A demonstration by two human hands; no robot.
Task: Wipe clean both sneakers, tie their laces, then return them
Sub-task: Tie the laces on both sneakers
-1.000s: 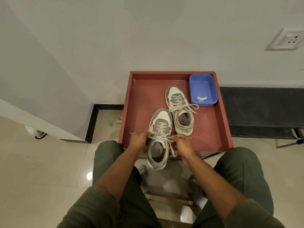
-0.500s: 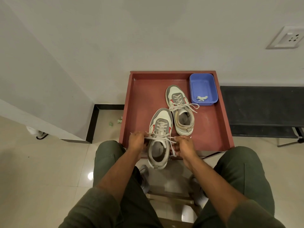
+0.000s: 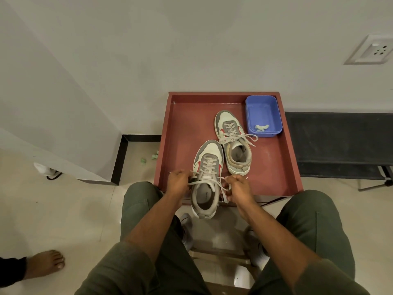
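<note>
- Head view looks down past your knees at a red tray (image 3: 182,124) set against a white wall, with two grey and white sneakers on it.
- Your left hand (image 3: 178,181) is curled, pinching one end of the lace (image 3: 209,182) just left of the near sneaker (image 3: 205,177).
- Your right hand (image 3: 239,187) is curled too, pinching the other end just right of that shoe, with a loose tail hanging below the fingers.
- That lace runs taut across the shoe's opening between your hands. The shoe's heel hangs over the tray's front edge, toward you.
- The far sneaker (image 3: 232,143) lies deeper on the tray, its lace already in a bow, so this shoe looks like the last to tie.
- A blue tub (image 3: 263,114) with a crumpled scrap in it stands in the tray's far right corner, just beside the far shoe's toe.
- To tie well, I judge you should pull both ends evenly and level, so the crossing seats at the top eyelets before you form loops.
- Keep the tension modest: with the heel unsupported, a hard tug toward you could slide the shoe off the tray.
</note>
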